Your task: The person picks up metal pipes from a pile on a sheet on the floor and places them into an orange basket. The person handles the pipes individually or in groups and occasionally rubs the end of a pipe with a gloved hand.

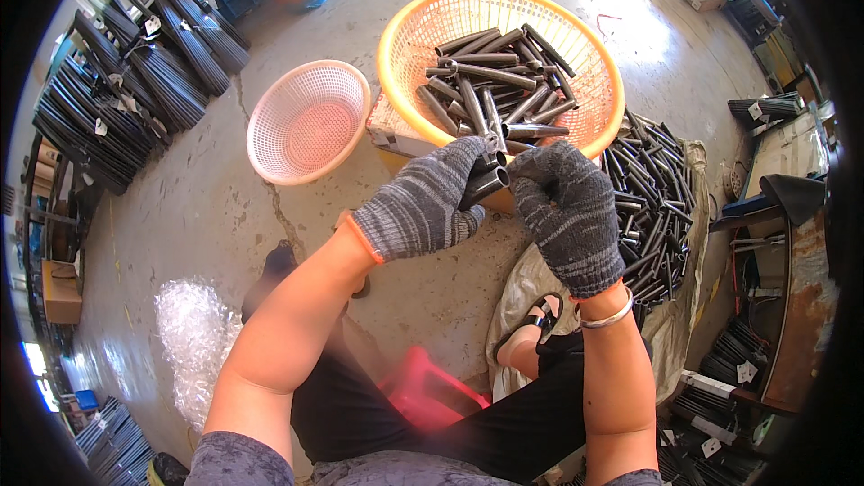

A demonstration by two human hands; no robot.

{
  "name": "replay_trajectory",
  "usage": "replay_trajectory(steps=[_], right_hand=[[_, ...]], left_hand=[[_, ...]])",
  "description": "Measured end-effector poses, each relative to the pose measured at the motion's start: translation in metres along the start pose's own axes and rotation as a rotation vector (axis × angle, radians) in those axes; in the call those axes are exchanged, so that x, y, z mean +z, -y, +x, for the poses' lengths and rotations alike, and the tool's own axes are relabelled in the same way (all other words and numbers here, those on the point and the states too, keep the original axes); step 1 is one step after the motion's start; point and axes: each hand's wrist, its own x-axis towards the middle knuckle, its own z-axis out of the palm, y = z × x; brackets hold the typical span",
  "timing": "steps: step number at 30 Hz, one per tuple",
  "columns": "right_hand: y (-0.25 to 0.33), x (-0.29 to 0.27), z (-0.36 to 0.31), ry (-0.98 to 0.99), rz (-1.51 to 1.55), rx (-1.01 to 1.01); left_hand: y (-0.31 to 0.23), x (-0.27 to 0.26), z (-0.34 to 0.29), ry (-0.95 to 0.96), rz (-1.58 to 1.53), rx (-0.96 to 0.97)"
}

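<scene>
My left hand (418, 202), in a grey striped knit glove with an orange cuff, is closed around a few short dark metal tubes (486, 184). Their open ends point toward my right hand (571, 216), gloved alike, whose fingers are curled in a pinch close beside them. Whatever sits between those fingertips is hidden. Just beyond both hands stands an orange plastic basket (392, 81) with many loose tubes (490, 76) lying crosswise in it. A box (391, 133) supports this basket.
A smaller pink basket (310, 121) stands on the concrete floor to the left. At the right, a heap of tubes (652, 207) lies on a woven sheet. Bundled long rods (117, 90) lean at far left. Clear plastic wrap (193, 342) and a red stool (427, 391) are near me.
</scene>
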Motion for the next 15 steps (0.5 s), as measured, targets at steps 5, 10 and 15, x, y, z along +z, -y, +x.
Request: replay_trajectory(steps=[5,10,15], right_hand=[[0.004,-0.007,0.006,-0.015,0.047,0.035],[-0.006,-0.013,0.005,-0.044,-0.021,-0.01],[-0.004,-0.018,0.008,-0.082,-0.105,-0.055]], left_hand=[[0.004,-0.01,0.002,0.005,-0.162,-0.139],[-0.006,-0.02,0.003,0.095,-0.297,-0.2],[0.012,-0.01,0.002,0.14,-0.43,-0.011]])
